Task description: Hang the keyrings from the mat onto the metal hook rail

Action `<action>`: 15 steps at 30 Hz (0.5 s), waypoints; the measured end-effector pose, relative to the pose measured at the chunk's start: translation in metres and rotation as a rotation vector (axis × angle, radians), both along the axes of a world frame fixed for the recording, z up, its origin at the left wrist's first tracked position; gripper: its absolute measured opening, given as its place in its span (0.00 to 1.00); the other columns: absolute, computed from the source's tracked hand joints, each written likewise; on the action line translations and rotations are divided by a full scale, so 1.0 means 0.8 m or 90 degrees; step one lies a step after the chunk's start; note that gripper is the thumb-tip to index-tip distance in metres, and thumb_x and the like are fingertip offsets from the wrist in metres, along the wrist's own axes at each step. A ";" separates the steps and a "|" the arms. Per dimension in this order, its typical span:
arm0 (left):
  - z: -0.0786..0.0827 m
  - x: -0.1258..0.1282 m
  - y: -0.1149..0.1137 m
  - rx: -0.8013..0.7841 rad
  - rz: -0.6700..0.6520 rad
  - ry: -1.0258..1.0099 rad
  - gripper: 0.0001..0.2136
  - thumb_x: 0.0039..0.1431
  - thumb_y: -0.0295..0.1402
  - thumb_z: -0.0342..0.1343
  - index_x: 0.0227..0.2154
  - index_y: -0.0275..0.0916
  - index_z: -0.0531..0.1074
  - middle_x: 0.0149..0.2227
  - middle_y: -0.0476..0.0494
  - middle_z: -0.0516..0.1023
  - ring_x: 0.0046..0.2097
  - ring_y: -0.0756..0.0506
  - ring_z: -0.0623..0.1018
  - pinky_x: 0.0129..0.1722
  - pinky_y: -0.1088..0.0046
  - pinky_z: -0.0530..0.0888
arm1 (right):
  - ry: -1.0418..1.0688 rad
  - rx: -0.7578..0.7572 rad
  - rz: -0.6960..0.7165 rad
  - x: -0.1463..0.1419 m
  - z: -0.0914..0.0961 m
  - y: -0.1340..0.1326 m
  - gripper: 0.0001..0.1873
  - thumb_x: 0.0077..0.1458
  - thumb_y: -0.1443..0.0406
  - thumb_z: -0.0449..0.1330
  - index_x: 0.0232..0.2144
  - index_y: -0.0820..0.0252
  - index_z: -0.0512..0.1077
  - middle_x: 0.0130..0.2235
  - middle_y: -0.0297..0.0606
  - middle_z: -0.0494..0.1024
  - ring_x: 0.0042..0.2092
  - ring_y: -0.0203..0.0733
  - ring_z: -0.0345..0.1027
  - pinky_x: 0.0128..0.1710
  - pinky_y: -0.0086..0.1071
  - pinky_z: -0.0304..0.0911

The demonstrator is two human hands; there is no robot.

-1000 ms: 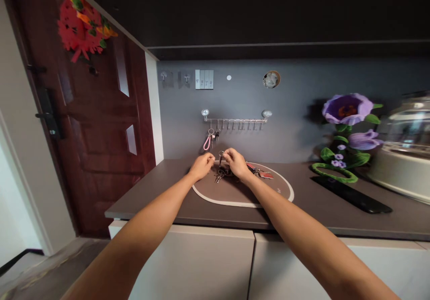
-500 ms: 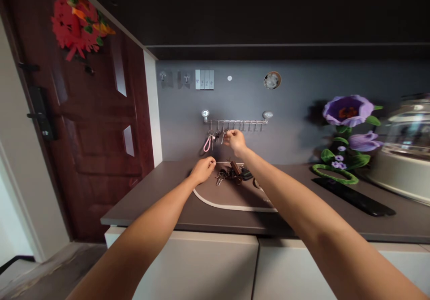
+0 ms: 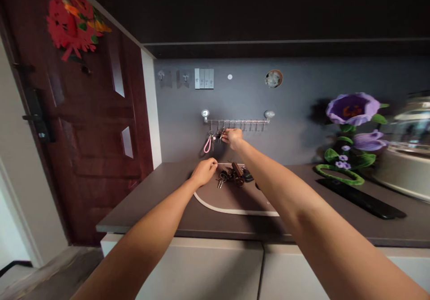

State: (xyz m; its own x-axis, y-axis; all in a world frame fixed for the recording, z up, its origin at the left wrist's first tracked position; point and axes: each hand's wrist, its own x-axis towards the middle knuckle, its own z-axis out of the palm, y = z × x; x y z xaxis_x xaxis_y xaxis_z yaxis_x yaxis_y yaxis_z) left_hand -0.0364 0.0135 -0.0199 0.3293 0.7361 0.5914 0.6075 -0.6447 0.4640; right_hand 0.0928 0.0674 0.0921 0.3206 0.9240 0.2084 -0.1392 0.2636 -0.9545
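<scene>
On the back wall hangs a clear hook rail (image 3: 238,121) with a row of small hooks. A key set with a pink strap (image 3: 207,145) dangles from its left end. Just right of that, my right hand (image 3: 233,137) pinches a small key (image 3: 222,134) close beneath the rail; the fingers partly cover it. My left hand (image 3: 205,171) rests low at the mat's left edge, its fingers curled together; whatever they may hold is hidden. Beside it, a pile of keys (image 3: 235,174) with dark and brown fobs lies on the brown mat (image 3: 231,201), which has a pale rim.
A black oblong object (image 3: 361,199) lies on the counter (image 3: 141,197) at the right. Behind it stand a purple flower ornament (image 3: 352,109) and a domed appliance (image 3: 403,165). A dark shelf (image 3: 268,13) overhangs the counter. The red-brown door (image 3: 97,156) is at the left.
My right hand has shifted slightly left along the rail, bringing the key nearer the hanging sets. The left hand stays at the mat's edge. The view has shifted a little.
</scene>
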 end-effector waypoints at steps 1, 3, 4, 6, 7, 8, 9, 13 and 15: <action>0.000 0.000 0.000 0.001 0.001 0.001 0.09 0.54 0.30 0.43 0.32 0.38 0.68 0.25 0.50 0.72 0.23 0.53 0.70 0.27 0.79 0.65 | 0.008 -0.003 0.000 -0.001 0.000 0.000 0.07 0.53 0.72 0.48 0.24 0.64 0.62 0.20 0.32 0.67 0.20 0.28 0.63 0.25 0.28 0.67; 0.000 0.000 0.000 0.003 0.000 0.001 0.09 0.55 0.30 0.44 0.32 0.38 0.68 0.25 0.50 0.72 0.23 0.53 0.70 0.27 0.79 0.65 | 0.018 -0.007 0.003 -0.002 -0.001 0.000 0.08 0.54 0.73 0.48 0.24 0.64 0.62 0.19 0.32 0.67 0.19 0.28 0.63 0.25 0.28 0.67; 0.000 0.000 0.000 0.003 0.000 0.001 0.09 0.55 0.30 0.44 0.32 0.38 0.68 0.25 0.50 0.72 0.23 0.53 0.70 0.27 0.79 0.65 | 0.021 -0.008 0.005 -0.002 -0.001 0.000 0.09 0.54 0.73 0.47 0.24 0.64 0.62 0.19 0.32 0.67 0.19 0.28 0.63 0.25 0.28 0.67; 0.001 0.000 -0.001 0.000 -0.002 0.002 0.09 0.55 0.30 0.44 0.32 0.38 0.68 0.25 0.50 0.72 0.23 0.53 0.70 0.27 0.79 0.65 | 0.019 -0.010 0.009 -0.002 -0.003 0.000 0.10 0.54 0.73 0.46 0.23 0.64 0.62 0.19 0.32 0.67 0.19 0.28 0.62 0.24 0.28 0.67; 0.001 0.000 -0.001 -0.003 -0.002 0.002 0.09 0.55 0.30 0.44 0.32 0.38 0.68 0.25 0.50 0.72 0.23 0.53 0.70 0.27 0.79 0.65 | 0.015 -0.012 0.011 -0.002 -0.005 0.000 0.10 0.54 0.73 0.46 0.23 0.64 0.62 0.19 0.32 0.67 0.18 0.28 0.62 0.24 0.28 0.67; 0.002 0.000 -0.002 -0.008 -0.001 0.002 0.09 0.55 0.30 0.43 0.32 0.38 0.68 0.25 0.50 0.72 0.23 0.53 0.70 0.26 0.79 0.64 | 0.010 -0.013 0.014 -0.002 -0.006 0.000 0.10 0.54 0.73 0.46 0.23 0.64 0.62 0.19 0.32 0.67 0.18 0.28 0.62 0.24 0.28 0.67; 0.002 0.000 -0.002 -0.013 0.001 0.002 0.09 0.55 0.30 0.43 0.32 0.37 0.68 0.24 0.50 0.72 0.23 0.53 0.69 0.26 0.79 0.64 | 0.003 -0.013 0.018 -0.002 -0.007 0.000 0.10 0.54 0.73 0.46 0.23 0.64 0.62 0.19 0.32 0.67 0.18 0.28 0.62 0.24 0.28 0.67; 0.000 -0.001 0.000 -0.025 0.004 0.008 0.09 0.55 0.31 0.43 0.32 0.37 0.68 0.23 0.50 0.71 0.22 0.53 0.69 0.25 0.79 0.64 | -0.021 -0.008 0.029 0.000 -0.014 0.002 0.09 0.53 0.73 0.47 0.23 0.63 0.62 0.19 0.31 0.67 0.19 0.28 0.62 0.25 0.29 0.68; -0.002 -0.002 0.003 -0.036 0.001 0.016 0.09 0.55 0.31 0.42 0.30 0.37 0.67 0.23 0.50 0.72 0.22 0.53 0.69 0.25 0.79 0.63 | -0.031 -0.005 0.033 0.002 -0.017 0.003 0.08 0.53 0.74 0.47 0.23 0.63 0.62 0.20 0.31 0.67 0.20 0.28 0.62 0.26 0.30 0.68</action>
